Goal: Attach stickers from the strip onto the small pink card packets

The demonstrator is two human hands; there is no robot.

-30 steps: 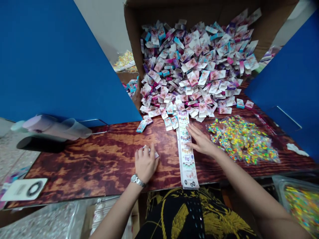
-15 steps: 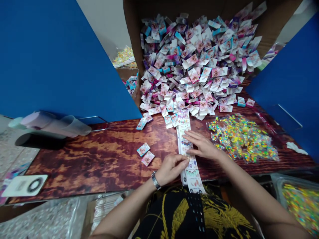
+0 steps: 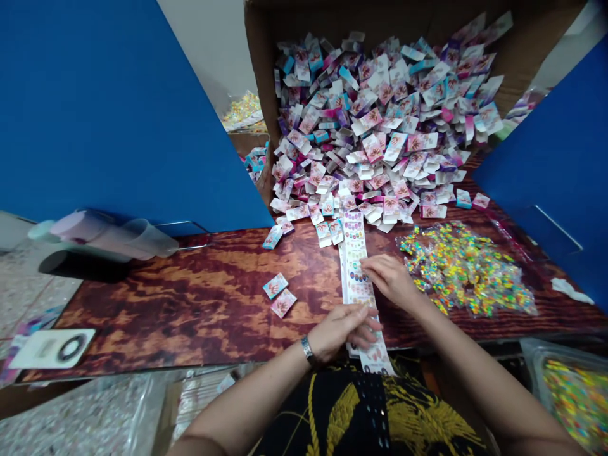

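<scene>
While L hand hides pt. of strip, boxes crowd behind, bags R.

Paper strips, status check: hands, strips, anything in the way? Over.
Left hand over the near half of the paper strips; right hand at their right edge. Near end overhanging the table. Box pile crowding the far end.

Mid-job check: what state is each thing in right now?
Printed strip: laid out, lower end past the edge of the table
Left hand: fingers extended over the strip's lower part
Right hand: fingers bunched at the strip's edge, grip unclear
Two small boxes: lying flat, apparently closed
Heaped boxes: jumbled, many open
Cardboard carton: open at the front
Colourful packets: piled together
</scene>
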